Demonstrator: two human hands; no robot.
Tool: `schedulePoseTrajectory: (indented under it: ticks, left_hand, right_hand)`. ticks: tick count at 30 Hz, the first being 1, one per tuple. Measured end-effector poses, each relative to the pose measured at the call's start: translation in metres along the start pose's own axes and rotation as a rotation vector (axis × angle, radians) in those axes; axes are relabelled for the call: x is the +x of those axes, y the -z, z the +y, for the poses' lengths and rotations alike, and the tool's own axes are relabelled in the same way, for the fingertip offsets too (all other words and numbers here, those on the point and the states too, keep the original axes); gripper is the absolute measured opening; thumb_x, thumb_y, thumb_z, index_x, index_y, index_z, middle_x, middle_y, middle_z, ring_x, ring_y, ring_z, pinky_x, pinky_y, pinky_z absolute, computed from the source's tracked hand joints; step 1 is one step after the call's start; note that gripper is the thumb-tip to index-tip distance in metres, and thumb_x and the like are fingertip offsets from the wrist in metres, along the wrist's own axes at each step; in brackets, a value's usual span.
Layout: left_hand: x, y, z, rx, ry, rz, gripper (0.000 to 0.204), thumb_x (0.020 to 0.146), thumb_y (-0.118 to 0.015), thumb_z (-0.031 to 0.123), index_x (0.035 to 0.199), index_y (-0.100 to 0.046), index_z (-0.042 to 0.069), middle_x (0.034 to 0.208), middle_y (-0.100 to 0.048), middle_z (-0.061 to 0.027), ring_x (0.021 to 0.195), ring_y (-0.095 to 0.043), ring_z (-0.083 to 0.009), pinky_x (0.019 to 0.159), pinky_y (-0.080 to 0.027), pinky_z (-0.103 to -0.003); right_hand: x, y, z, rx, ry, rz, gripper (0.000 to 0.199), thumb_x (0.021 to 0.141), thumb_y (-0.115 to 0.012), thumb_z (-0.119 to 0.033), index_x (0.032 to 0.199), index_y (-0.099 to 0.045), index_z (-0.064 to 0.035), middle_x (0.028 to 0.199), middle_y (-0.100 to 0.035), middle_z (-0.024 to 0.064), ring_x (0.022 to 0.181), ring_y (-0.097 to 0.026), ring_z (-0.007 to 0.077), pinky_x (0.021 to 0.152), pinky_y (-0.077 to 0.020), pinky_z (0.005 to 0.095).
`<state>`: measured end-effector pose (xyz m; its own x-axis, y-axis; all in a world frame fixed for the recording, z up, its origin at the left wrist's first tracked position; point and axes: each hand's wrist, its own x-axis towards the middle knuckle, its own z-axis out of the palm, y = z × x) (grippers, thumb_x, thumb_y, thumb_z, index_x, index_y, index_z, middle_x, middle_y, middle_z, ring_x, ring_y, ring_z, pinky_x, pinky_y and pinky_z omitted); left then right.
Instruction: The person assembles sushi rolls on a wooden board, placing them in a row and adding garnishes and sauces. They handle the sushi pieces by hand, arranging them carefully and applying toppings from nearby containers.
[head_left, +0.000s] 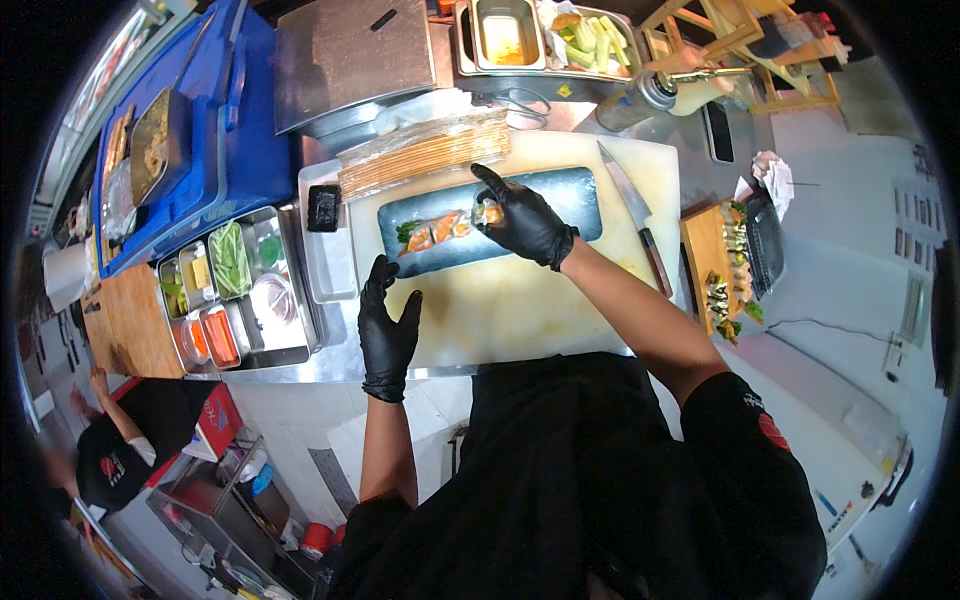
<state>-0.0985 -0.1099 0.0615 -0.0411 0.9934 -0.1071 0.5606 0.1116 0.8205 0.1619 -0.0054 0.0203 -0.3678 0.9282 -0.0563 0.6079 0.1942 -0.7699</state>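
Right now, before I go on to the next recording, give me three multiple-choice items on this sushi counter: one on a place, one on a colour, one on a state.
1. Where does the knife lie?
A. on the white cutting board, right of the dark plate
B. in the blue tub
C. on the wooden tray

2. What colour are the gloves on both hands?
A. white
B. blue
C. black

3. What is the left hand doing?
A. gripping the knife
B. open and holding nothing, over the board's near edge
C. pressing the bamboo mat

Key: 1 A, the blade rests on the board beside the plate. 2 C, both gloves are black. 3 B, its fingers are spread and hold nothing, while the right hand holds a sushi piece over the plate.
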Motion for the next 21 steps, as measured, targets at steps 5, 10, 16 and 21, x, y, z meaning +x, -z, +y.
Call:
schedulePoseTrajectory:
  ticks: [5,10,16,21]
  left_hand:
    - [0.006,-0.015,0.023,-0.068,-0.040,-0.057,0.066,0.085,-0.074,0.004,0.146,-0.047,0.004,0.130,-0.064,-0.0165,0.121,-0.061,-0.0257,0.102,-0.047,-0.039]
    - [-0.011,-0.065,0.039,-0.003,-0.185,-0.275,0.064,0.084,-0.076,0.007,0.142,-0.051,0.003,0.134,-0.062,-0.0173,0.120,-0.061,-0.0291,0.102,-0.047,-0.039]
    - [-0.034,-0.146,0.043,0.215,-0.386,-0.568,0.082,0.079,-0.079,0.017,0.150,-0.039,0.004,0.134,-0.057,-0.0219,0.125,-0.053,-0.0401,0.106,-0.044,-0.047]
    - [-0.034,-0.184,0.056,0.238,-0.539,-0.596,0.086,0.079,-0.077,0.016,0.152,-0.033,0.002,0.129,-0.055,-0.0245,0.118,-0.053,-0.0399,0.101,-0.045,-0.048]
  right_hand:
    - [-0.049,0.038,0.004,-0.136,-0.086,-0.030,0.085,0.081,-0.074,-0.012,0.154,-0.031,-0.0063,0.100,-0.068,0.0202,0.091,-0.066,0.0404,0.080,-0.0535,0.0457]
    - [-0.134,0.059,-0.007,-0.201,-0.152,-0.088,0.085,0.082,-0.070,-0.009,0.157,-0.030,-0.0089,0.100,-0.065,0.0194,0.092,-0.064,0.0369,0.083,-0.0513,0.0453]
    - [-0.189,0.021,0.029,-0.320,-0.017,-0.088,0.076,0.086,-0.059,-0.009,0.156,-0.031,-0.0045,0.113,-0.065,0.0212,0.100,-0.061,0.0379,0.090,-0.0468,0.0494]
    - [-0.244,0.087,0.007,-0.206,-0.102,0.105,0.087,0.079,-0.075,-0.011,0.155,-0.034,-0.0062,0.138,-0.055,0.0225,0.126,-0.052,0.0389,0.108,-0.0399,0.0478]
